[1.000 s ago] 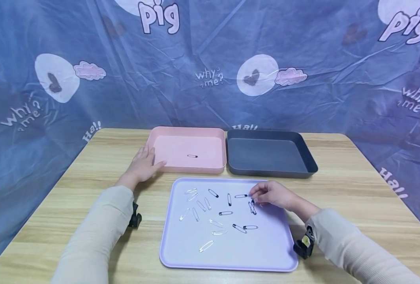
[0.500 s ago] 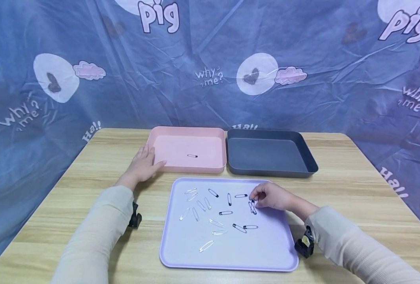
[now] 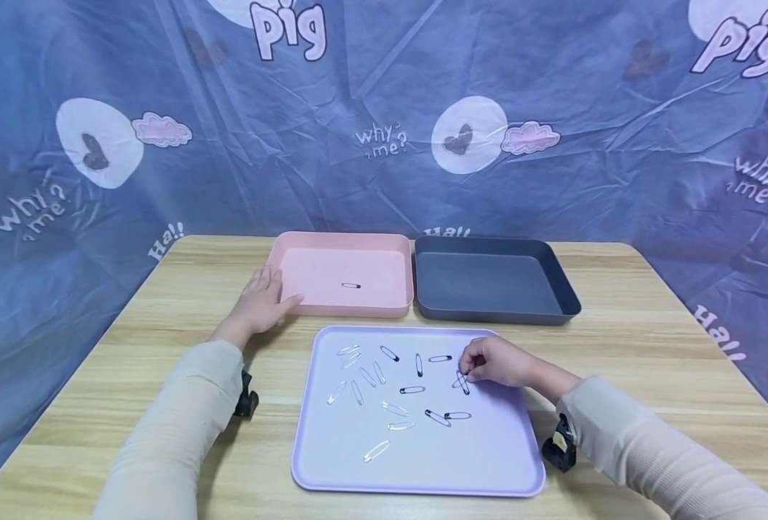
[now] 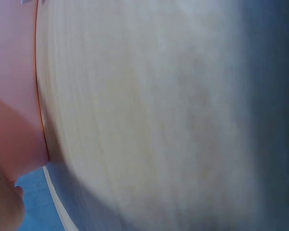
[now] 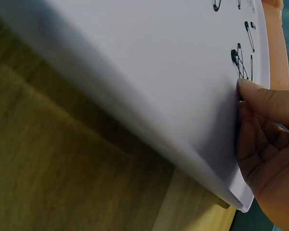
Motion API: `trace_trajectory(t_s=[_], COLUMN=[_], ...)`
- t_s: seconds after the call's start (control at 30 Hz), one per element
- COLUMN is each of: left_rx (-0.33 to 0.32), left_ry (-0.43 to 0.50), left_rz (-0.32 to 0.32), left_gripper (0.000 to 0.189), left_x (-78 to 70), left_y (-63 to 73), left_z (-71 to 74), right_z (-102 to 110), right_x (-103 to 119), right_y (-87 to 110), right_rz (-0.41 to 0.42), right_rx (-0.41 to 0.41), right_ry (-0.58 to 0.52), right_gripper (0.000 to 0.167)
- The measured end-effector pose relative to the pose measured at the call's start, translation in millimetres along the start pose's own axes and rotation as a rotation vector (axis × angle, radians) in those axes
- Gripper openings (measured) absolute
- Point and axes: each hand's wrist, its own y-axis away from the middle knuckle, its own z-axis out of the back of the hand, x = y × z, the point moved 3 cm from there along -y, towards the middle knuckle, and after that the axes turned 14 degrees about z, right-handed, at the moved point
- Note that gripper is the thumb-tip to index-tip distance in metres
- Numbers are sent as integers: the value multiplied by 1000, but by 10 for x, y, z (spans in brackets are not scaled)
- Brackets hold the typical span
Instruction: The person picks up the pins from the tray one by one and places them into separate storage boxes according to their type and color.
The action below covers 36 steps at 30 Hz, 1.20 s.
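Observation:
My right hand point(image 3: 497, 360) is over the right part of the lilac tray point(image 3: 416, 469), thumb and fingertips pinching a black-headed safety pin point(image 5: 240, 91). Part of that pin is hidden by the fingers. Another black-headed safety pin point(image 3: 465, 383) lies crossed with it on the tray. My left hand point(image 3: 257, 303) rests at the left front corner of the pink tray point(image 3: 351, 312), fingers spread along its side and thumb on the front rim. In the left wrist view only a bit of the hand point(image 4: 5, 202) shows beside the pink wall. A single dark-headed safety pin point(image 3: 351, 285) lies inside the pink tray.
More black-headed safety pins point(image 3: 413, 390) lie around the lilac tray's middle and right. Several silver safety pins point(image 3: 377, 451) are spread over its left half. A dark grey tray point(image 3: 497, 316) stands right of the pink one, at the back of the wooden table point(image 3: 637, 339).
My right fingertips have closed together and shifted slightly right, and the pin at them has moved a little against the crossed one. My left hand has stayed in place.

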Motion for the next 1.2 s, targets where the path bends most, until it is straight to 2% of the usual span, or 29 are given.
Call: trace_trajectory(t_s=[0.23, 0.53, 0.8, 1.2], left_rx=[7, 8, 3, -5], left_ry=[5, 14, -1, 2], left_rz=[4, 5, 12, -3], left_gripper=[81, 81, 81, 81], left_x=[-4, -18, -2, -2], left_y=[9, 30, 26, 11], left_z=[2, -3, -21, -5], right_z=[-22, -12, -15, 26], right_x=[-10, -41, -42, 6], right_y=[-3, 14, 40, 11], right_rz=[9, -72, -172, -218], right_rx=[25, -14, -126, -294], right_ry=[17, -122, -304, -461], right_gripper=[17, 11, 4, 8])
